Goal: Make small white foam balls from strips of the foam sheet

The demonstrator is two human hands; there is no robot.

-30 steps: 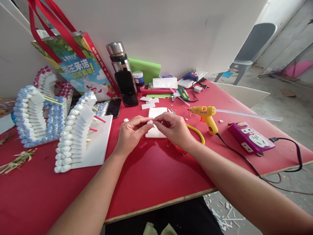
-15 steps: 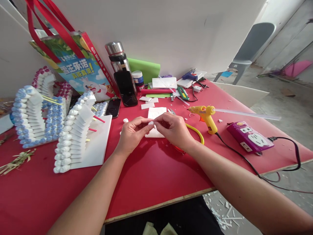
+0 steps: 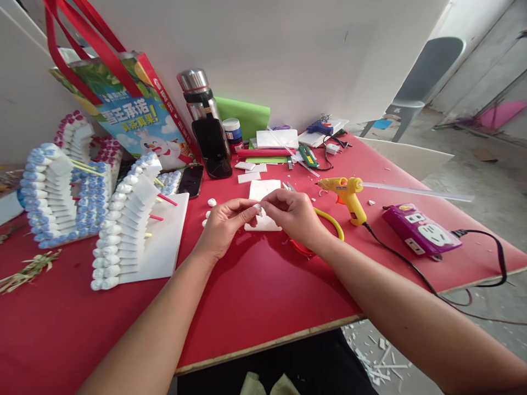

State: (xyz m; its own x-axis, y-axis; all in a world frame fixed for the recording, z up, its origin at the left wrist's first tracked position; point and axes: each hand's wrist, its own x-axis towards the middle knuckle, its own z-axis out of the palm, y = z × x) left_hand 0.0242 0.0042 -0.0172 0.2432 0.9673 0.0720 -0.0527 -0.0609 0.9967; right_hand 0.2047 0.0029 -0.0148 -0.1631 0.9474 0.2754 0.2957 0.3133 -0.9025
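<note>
My left hand (image 3: 224, 225) and my right hand (image 3: 293, 215) meet over the middle of the red table, fingertips pinched together. Between them is a small white piece of tissue paper (image 3: 259, 210), mostly covered by the fingers. Under the hands lies a stack of white tissue squares (image 3: 263, 190). Just left of my left hand sit small white rolled tissue balls (image 3: 212, 202), partly hidden by the hand. Beside my right hand are scissors with yellow and red handles (image 3: 334, 224), their middle hidden behind the hand.
A yellow glue gun (image 3: 348, 198) and purple power strip (image 3: 420, 230) with trailing cords lie right. White (image 3: 123, 236) and blue (image 3: 41, 192) tissue-covered models stand left, before a gift bag (image 3: 140, 115). A thermos (image 3: 197, 93) and phone (image 3: 191, 181) are behind. The table's front edge (image 3: 267, 346) is near.
My fingers have shifted slightly around the white tissue piece, which is now more covered. My left hand has moved a little, showing more of the tissue balls beside it.
</note>
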